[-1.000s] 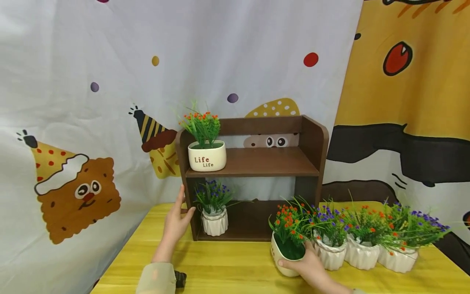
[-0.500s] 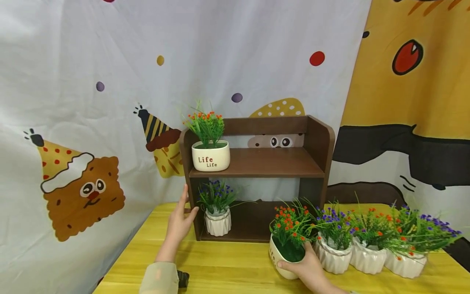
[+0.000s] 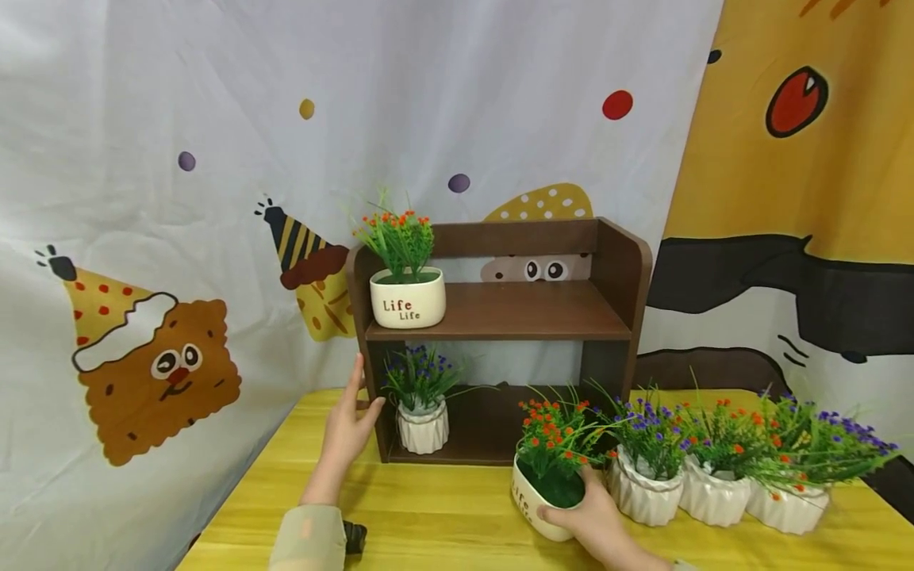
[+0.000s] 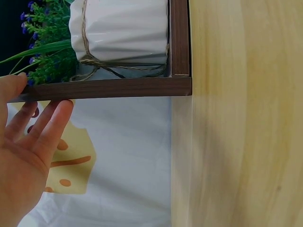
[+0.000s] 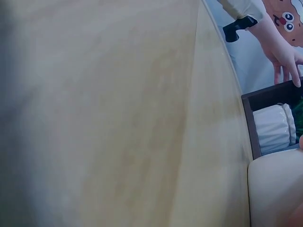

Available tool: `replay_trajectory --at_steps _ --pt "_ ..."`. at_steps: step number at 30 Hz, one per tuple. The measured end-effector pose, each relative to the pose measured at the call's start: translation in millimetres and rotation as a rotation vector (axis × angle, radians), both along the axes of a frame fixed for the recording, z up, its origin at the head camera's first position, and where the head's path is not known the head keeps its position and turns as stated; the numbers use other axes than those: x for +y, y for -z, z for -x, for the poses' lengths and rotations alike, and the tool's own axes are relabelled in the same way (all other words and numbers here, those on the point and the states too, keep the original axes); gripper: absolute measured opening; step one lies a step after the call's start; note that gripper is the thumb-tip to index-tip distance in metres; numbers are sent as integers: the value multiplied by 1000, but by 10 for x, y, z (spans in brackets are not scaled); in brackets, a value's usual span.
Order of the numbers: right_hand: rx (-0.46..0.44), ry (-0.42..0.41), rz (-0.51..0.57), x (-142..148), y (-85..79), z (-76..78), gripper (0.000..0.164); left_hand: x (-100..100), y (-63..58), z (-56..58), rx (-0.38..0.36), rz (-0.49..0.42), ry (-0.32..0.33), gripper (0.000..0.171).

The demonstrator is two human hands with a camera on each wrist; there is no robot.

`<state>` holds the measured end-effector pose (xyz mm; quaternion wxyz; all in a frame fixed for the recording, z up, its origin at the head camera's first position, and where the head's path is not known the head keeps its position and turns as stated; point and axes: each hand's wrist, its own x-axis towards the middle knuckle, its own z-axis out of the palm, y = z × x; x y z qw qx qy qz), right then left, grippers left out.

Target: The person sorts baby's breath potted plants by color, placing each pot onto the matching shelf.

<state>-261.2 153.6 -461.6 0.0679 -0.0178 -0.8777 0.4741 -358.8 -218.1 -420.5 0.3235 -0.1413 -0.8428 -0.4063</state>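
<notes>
My right hand (image 3: 594, 519) grips the right side of a cream oval flowerpot (image 3: 535, 500) with red "Life" lettering and orange flowers. The pot tilts in front of the lower right of a dark brown two-tier shelf (image 3: 528, 309). At the shelf's left side panel, my left hand (image 3: 347, 424) has its thumb at the front edge and its fingers along the outer face, straddling the panel in the left wrist view. A matching "Life" pot (image 3: 408, 300) stands upper left on the shelf. Below it sits a white fluted pot (image 3: 423, 427) with purple flowers, tied with twine (image 4: 90, 61).
Right of my right hand stand three white fluted pots in a row: one with purple flowers (image 3: 646, 488), one with orange flowers (image 3: 714, 492), and one at the far right (image 3: 789, 507). A printed curtain (image 3: 528, 95) hangs behind the wooden table (image 3: 428, 507).
My right hand has shifted the held flowerpot slightly left, away from the row of white pots. My left hand stays at the shelf's side panel. The head view has shifted a little.
</notes>
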Motion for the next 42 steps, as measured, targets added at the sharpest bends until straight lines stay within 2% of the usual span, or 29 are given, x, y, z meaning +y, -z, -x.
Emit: replay_trajectory --at_steps 8,19,23,26,31,36,42 --pt "82 -6 1 -53 -27 -2 97 -10 -5 21 39 3 -1 87" --pt "84 -32 11 -56 9 -6 97 -10 -17 18 19 6 -5 87" --pt "103 -62 62 -48 32 12 97 -23 -21 20 17 5 -8 87" --pt "96 -81 145 -43 55 25 93 -34 -15 29 21 10 -4 87" --pt "85 -88 220 -29 80 43 83 -39 0 38 35 20 -7 87" --pt "73 -65 179 2 74 31 80 -20 17 19 35 33 -9 89" --pt "66 -66 104 24 -15 38 82 -8 13 18 47 44 -32 94"
